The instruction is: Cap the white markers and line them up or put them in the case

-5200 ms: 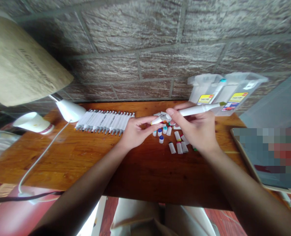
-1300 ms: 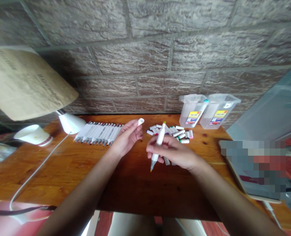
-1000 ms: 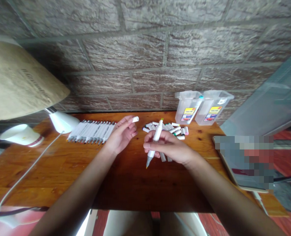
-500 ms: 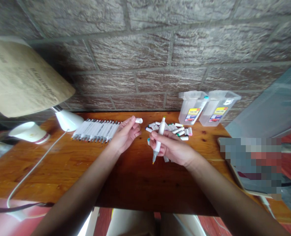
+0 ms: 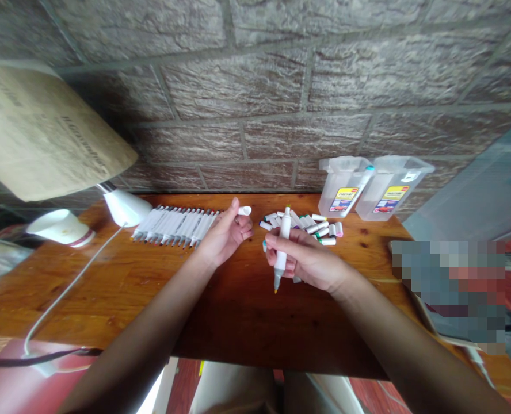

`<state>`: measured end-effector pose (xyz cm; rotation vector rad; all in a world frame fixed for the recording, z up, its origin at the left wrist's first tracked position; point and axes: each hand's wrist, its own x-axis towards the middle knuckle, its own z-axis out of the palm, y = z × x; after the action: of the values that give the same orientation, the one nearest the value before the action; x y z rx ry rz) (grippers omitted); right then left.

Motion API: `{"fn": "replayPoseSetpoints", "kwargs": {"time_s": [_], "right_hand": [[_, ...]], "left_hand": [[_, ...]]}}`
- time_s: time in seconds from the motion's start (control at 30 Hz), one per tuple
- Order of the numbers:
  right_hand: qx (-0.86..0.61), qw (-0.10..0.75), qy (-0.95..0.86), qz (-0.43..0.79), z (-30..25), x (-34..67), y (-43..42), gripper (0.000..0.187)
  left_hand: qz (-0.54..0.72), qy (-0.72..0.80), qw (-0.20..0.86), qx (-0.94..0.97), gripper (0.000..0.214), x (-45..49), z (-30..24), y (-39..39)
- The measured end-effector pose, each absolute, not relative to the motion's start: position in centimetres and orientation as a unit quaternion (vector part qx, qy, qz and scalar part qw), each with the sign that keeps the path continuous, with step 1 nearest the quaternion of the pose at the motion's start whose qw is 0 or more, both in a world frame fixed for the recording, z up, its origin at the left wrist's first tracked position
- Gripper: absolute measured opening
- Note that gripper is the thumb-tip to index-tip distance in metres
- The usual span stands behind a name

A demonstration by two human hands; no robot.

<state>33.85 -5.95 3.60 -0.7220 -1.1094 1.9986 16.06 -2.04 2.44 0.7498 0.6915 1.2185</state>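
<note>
Between thumb and fingers, my left hand (image 5: 227, 233) grips a white marker cap (image 5: 244, 211), its hollow end facing right. My right hand (image 5: 305, 256) holds a white double-ended marker (image 5: 283, 241) almost upright. The marker's lower grey end is uncapped and shows an orange-yellow nib; its upper end has a yellow-green tip. Left of my left hand lies a row of uncapped white markers (image 5: 173, 225), side by side. Behind my right hand is a loose pile of marker caps (image 5: 322, 227), partly hidden by the fingers.
Two clear plastic boxes (image 5: 378, 198) stand against the brick wall; a blue-tipped marker leans at the left one. A lamp with a white base (image 5: 124, 207), a paper cup (image 5: 61, 227) and a cable are on the left. A tablet-like device (image 5: 449, 299), blurred out, lies at right.
The view has shifted slightly, so the scene sits a little further right. The marker in my right hand has turned more upright. Both hands keep their holds.
</note>
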Motion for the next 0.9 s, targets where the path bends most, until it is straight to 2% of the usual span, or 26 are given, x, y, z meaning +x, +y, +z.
{"fn": "replayPoseSetpoints", "kwargs": {"time_s": [0.2, 0.4, 0.7, 0.8, 0.9], "right_hand": [[-0.291, 0.37, -0.416, 0.778, 3.57, 34.11, -5.77, 0.037], [-0.281, 0.376, -0.422, 0.776, 3.72, 34.32, -5.69, 0.035], [-0.288, 0.366, -0.42, 0.779, 3.52, 34.3, -5.57, 0.036], [-0.287, 0.369, -0.422, 0.776, 3.67, 34.31, -5.57, 0.036], [-0.29, 0.383, -0.419, 0.77, 3.93, 34.47, -5.43, 0.035]], "left_hand": [[0.543, 0.311, 0.703, 0.337, 0.053, 16.05, 2.39, -2.02], [0.537, 0.275, 0.728, 0.327, 0.036, 15.59, 2.39, -1.96], [0.494, 0.252, 0.769, 0.317, 0.032, 15.66, 2.86, -2.44], [0.501, 0.263, 0.747, 0.348, 0.03, 15.68, 2.56, -2.33], [0.524, 0.322, 0.656, 0.438, 0.03, 15.71, 1.98, -2.12]]}}
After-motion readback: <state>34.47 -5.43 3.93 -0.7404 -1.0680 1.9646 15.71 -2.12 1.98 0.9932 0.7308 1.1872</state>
